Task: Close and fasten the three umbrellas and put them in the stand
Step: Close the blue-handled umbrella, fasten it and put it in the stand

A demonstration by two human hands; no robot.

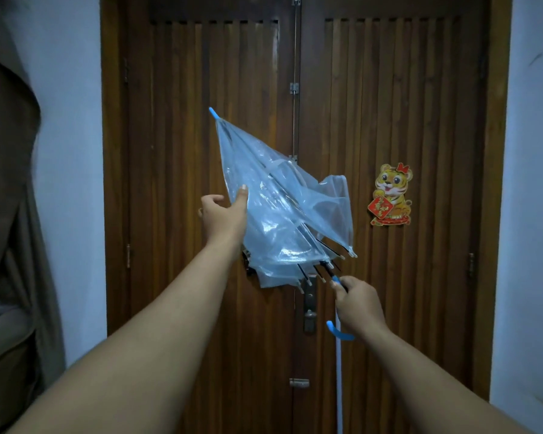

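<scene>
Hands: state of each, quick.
Left hand: thumb pressed on the clear blue plastic umbrella canopy; fingers curled, grip unclear.
Right hand: gripping the umbrella's blue hooked handle.

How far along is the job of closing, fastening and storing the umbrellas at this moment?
Done: the clear umbrella is folded down, though its canopy hangs loose. In hand: the right hand grips its blue handle while the left hand gathers the canopy. Left: fastening it and storing it; no stand or other umbrellas are in view.
</scene>
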